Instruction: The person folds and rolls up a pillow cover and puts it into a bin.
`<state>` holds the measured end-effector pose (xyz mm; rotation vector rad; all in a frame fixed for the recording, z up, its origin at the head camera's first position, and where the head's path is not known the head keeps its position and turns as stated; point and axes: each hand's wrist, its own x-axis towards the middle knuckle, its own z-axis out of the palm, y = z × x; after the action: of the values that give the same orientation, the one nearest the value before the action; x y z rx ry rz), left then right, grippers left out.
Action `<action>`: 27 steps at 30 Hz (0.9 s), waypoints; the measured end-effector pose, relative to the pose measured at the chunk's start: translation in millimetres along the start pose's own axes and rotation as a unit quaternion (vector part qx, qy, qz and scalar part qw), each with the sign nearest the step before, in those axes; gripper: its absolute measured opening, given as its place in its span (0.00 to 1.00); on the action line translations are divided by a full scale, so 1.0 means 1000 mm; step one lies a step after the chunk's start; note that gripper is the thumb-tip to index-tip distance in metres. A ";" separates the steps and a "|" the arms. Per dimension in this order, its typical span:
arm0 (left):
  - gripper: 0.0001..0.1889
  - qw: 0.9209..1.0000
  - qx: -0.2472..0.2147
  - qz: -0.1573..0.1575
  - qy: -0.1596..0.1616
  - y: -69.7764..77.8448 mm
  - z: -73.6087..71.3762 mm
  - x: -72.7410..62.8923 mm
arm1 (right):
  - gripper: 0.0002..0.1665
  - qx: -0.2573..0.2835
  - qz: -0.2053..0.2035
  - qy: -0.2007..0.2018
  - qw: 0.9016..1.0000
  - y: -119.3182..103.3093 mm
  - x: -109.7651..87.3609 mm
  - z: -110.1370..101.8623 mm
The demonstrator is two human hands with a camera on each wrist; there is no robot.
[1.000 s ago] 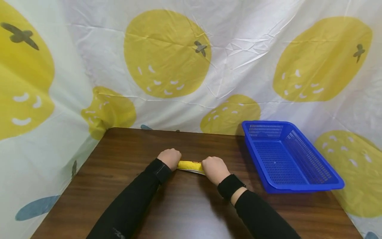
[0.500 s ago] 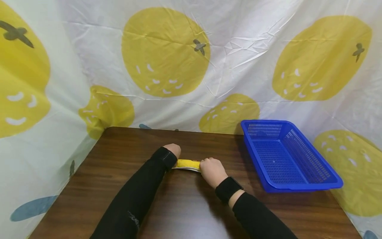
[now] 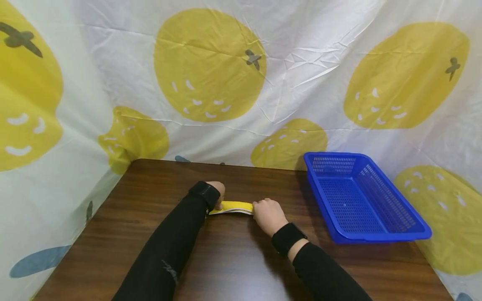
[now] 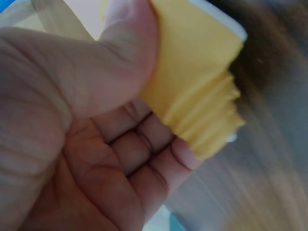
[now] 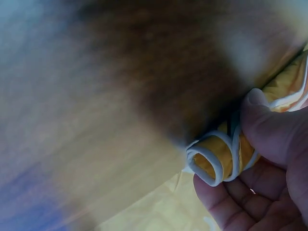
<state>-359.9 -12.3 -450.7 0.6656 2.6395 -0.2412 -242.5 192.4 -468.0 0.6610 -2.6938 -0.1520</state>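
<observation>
A folded strip of yellow cloth (image 3: 238, 206) with white edging stretches between my two hands, over the brown table. My left hand (image 3: 217, 193) pinches its left end; in the left wrist view the thumb presses the cloth (image 4: 192, 57) against curled fingers, and a ruffled, gathered end hangs past them. At the other end, my right hand (image 3: 269, 215) holds the cloth between thumb and fingers. The right wrist view shows this end rolled or folded over (image 5: 219, 154), with white piping looping round it. What the cloth item is, I cannot tell.
A blue plastic basket (image 3: 380, 239) with perforated walls stands on the right of the brown wooden table (image 3: 233, 263). Behind the table and along both sides hangs a white sheet (image 3: 301, 83) printed with yellow fruit.
My left hand has shifted slightly left and turned at the wrist, still gripping the cloth. More of the white edge now shows along the strip. The right hand has barely moved.
</observation>
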 end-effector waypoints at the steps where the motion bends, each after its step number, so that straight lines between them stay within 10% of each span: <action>1: 0.13 1.000 -0.008 0.000 -0.007 -0.002 0.001 0.000 | 0.11 0.002 -0.001 -0.003 1.000 0.000 0.001 0.000; 9: 0.10 0.988 -0.145 0.030 0.039 -0.014 0.012 -0.022 | 0.07 0.023 -0.001 -0.043 0.999 0.002 0.006 0.000; 16: 0.13 0.948 -0.289 0.045 0.124 -0.029 0.034 -0.049 | 0.10 0.122 0.003 -0.124 0.985 0.012 0.011 -0.005; 22: 0.12 0.875 -0.430 0.033 0.221 -0.033 0.045 -0.072 | 0.03 0.279 0.017 -0.189 0.941 0.025 0.009 -0.012; 27: 0.12 0.791 -0.550 0.022 0.269 -0.030 0.043 -0.086 | 0.11 0.448 0.040 -0.228 0.863 0.035 0.001 -0.013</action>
<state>-290.8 -85.4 -451.3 0.3704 2.5887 1.5944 -253.5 223.2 -449.5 0.8182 -3.1615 1.1790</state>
